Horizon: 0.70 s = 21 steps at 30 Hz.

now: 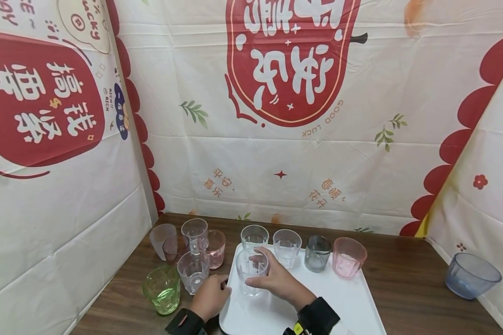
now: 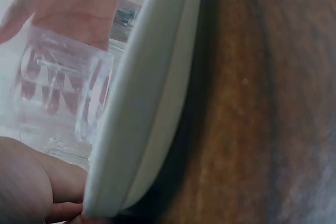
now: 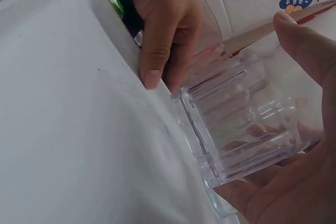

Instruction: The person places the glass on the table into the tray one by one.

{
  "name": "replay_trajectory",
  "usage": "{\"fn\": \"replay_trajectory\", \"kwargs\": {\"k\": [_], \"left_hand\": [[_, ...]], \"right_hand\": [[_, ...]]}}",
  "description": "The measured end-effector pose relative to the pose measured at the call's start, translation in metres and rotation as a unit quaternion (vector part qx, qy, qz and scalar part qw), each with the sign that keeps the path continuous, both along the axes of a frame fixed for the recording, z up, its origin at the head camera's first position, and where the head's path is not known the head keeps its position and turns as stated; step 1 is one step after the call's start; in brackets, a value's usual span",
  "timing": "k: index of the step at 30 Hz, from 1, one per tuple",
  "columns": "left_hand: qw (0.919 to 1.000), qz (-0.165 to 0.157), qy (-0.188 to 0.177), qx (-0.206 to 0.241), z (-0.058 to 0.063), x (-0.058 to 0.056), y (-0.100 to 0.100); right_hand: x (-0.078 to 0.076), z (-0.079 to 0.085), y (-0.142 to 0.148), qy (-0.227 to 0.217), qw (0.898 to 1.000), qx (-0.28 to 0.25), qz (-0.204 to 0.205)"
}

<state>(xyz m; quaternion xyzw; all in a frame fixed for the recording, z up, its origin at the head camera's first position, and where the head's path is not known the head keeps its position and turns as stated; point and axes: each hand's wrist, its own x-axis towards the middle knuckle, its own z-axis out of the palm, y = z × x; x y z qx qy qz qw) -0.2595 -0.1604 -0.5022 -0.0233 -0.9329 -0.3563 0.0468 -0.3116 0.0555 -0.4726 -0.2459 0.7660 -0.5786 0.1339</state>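
My right hand [image 1: 282, 283] grips a clear plastic cup [image 1: 248, 267] over the left part of a white tray [image 1: 339, 304], thumb on one side and fingers round the other. The right wrist view shows the cup's thick, ridged base [image 3: 197, 137] close over the tray. With the thumb on top of its rim, my left hand [image 1: 211, 295] pinches the tray's left edge; the left wrist view shows this edge [image 2: 136, 103] close up. Along the tray's back stand a clear glass [image 1: 254, 232], a clear cup [image 1: 287, 246], a grey cup [image 1: 317, 255] and a pink cup [image 1: 349, 260].
Left of the tray, several cups crowd the brown table [image 1: 113, 307]: a green one [image 1: 163, 293], a clear one [image 1: 193, 273] near my left hand, and pink [image 1: 216, 251] and clear ones behind. A blue cup [image 1: 471, 278] stands far right. Printed cloth [image 1: 243, 153] hangs behind and at both sides.
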Motion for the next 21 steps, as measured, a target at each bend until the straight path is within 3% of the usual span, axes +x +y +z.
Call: {"fn": "replay_trajectory", "kwargs": {"k": [11,21], "left_hand": [[0.9996,0.011,-0.024,0.006,0.003,-0.001,0.002],[1.0000,0.004,0.006,-0.004,0.001,0.001,0.000]], "right_hand": [[-0.002,-0.010,-0.010,0.001,1.000,0.017,-0.006],[-0.004,-0.015,-0.011,0.013,0.999,0.035,-0.001]]}}
